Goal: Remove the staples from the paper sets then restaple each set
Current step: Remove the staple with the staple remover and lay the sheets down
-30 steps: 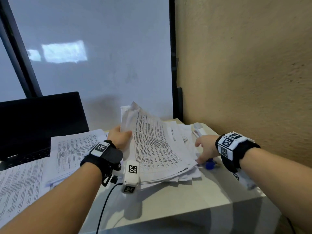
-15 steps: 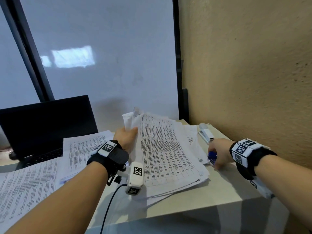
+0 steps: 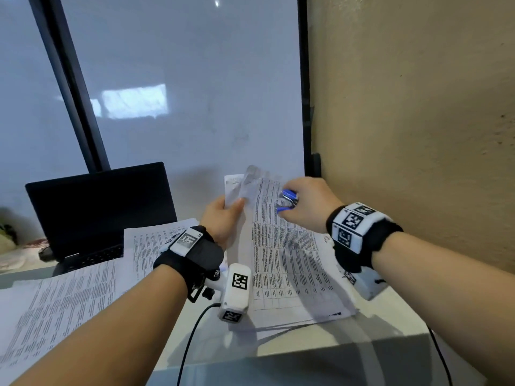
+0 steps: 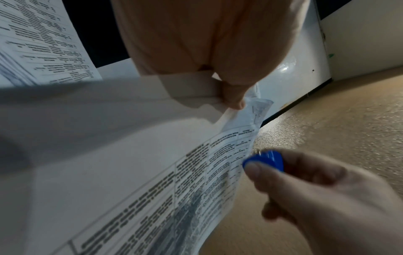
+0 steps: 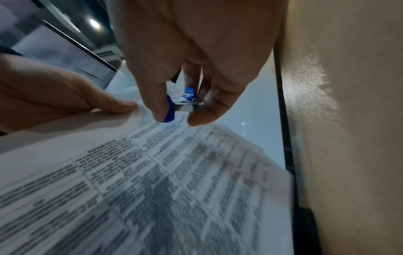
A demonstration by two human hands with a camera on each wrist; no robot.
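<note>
A printed paper set (image 3: 289, 257) lies on the white table (image 3: 306, 344), its far left corner lifted. My left hand (image 3: 223, 215) pinches that corner, thumb on top (image 4: 234, 101). My right hand (image 3: 303, 204) grips a blue staple remover (image 3: 288, 200) between thumb and fingers, over the top of the page, right of the left hand. In the right wrist view the blue staple remover (image 5: 181, 103) shows metal jaws pointing at the paper set (image 5: 152, 181). From the left wrist the blue staple remover (image 4: 265, 160) sits at the edge of the paper set (image 4: 174, 189). No staple is visible.
An open black laptop (image 3: 97, 215) stands at the back left. More printed sheets (image 3: 69, 296) cover the table to the left. A beige wall (image 3: 418, 135) runs close along the right side. A cable (image 3: 192, 338) hangs over the front edge.
My right hand picked the blue staple remover off the table at the right and carried it up and left over the page's top. The left hand keeps its hold on the corner.
</note>
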